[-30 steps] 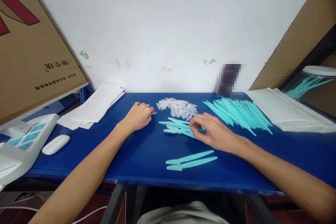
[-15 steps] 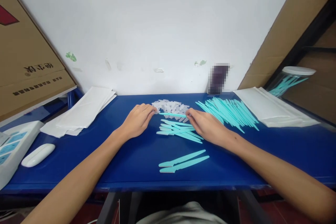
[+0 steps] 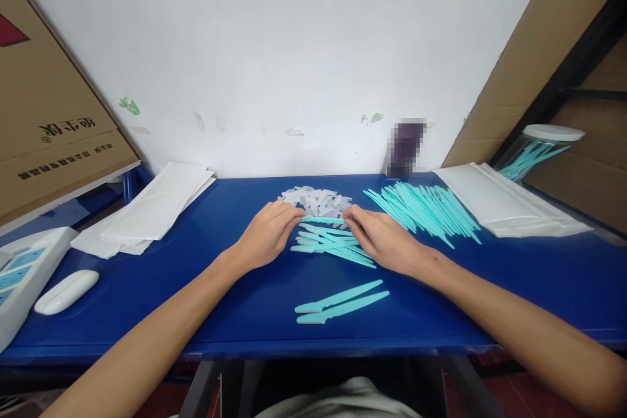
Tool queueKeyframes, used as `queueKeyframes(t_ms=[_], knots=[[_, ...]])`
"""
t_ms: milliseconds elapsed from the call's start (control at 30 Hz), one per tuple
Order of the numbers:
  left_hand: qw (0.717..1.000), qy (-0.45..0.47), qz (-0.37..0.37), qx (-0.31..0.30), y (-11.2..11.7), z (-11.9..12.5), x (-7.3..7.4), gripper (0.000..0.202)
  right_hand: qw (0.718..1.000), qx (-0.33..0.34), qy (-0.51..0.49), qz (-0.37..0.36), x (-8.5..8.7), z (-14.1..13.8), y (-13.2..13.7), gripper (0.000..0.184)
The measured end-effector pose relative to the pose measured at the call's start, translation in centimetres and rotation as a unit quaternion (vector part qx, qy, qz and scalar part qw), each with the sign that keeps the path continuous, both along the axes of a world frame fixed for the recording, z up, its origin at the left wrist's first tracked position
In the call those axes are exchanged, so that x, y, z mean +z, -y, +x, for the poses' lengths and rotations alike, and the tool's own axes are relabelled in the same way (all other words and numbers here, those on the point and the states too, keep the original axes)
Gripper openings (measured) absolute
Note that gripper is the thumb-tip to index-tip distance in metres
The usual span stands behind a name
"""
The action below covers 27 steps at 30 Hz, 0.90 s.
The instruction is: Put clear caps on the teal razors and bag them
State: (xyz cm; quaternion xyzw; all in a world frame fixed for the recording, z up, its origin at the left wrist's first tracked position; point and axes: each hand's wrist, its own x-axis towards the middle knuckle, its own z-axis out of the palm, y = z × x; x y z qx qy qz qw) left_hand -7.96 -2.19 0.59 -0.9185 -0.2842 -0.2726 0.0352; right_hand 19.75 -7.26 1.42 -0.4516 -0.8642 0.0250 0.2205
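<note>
A teal eyebrow razor is held level between my two hands. The fingers of my left hand pinch its left end and cover it; whether a cap is under them I cannot tell. My right hand grips the razor's other end between thumb and fingers. Just behind lies a heap of small translucent plastic caps. Several teal razors lie crisscrossed in front of my hands. Nearer the table edge, two more razors rest side by side. A large pile of razors spreads right of my right hand.
White plastic bags lie at the left, near a white oval case and a power strip. Another white bag and a lidded jar are at the right. Cardboard flanks the blue table.
My left hand has moved right and slightly nearer me, away from the caps, and closed on the razor's left end. My right hand keeps hold of the other end.
</note>
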Motion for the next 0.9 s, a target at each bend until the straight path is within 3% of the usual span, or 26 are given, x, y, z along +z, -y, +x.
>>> queueKeyframes(t_ms=[267,567,900], knots=[[0.998,-0.016,-0.046,-0.031,-0.3,-0.6,0.4,0.031,0.999,0.045,0.027,0.001,0.3,-0.2,0.4,0.021],[0.977,-0.104,-0.130,0.130,-3.0,-2.6,-1.7,0.050,0.997,0.062,0.048,-0.016,0.4,-0.6,1.0,0.017],[0.981,-0.123,-0.127,0.086,-3.2,-2.5,-1.5,0.047,0.990,0.064,0.124,0.010,0.5,-0.8,1.2,0.020]])
